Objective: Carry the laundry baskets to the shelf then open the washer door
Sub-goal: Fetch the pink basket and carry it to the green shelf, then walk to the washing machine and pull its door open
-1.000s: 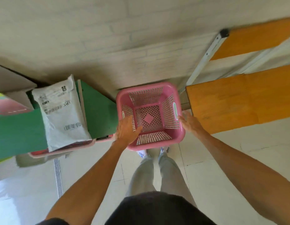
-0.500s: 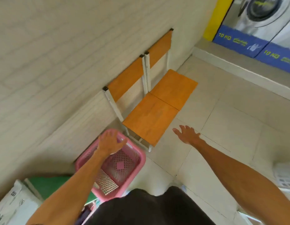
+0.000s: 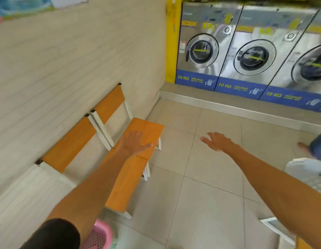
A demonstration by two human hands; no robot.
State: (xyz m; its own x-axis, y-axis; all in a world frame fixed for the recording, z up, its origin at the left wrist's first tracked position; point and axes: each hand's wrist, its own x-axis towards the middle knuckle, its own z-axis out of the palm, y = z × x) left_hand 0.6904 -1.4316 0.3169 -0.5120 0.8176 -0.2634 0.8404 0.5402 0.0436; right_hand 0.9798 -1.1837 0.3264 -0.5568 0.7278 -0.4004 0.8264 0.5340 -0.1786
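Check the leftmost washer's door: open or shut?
Shut. The leftmost washer's door sits flush in its round frame on the front panel. Both hands, left hand and right hand, are empty and well short of it.

Open tiled floor (image 3: 201, 177) lies between the two empty, spread hands and the row of washers, with nothing standing on it ahead. A raised step (image 3: 228, 106) runs along the washers' base. The nearest washer door (image 3: 203, 50) is closed, its front unblocked. On the left, two orange chairs (image 3: 138, 141) line the brick wall (image 3: 66, 60) and narrow that side. On the right, another person's leg (image 3: 318, 146) and what seems a white basket (image 3: 307, 175) crowd the edge.
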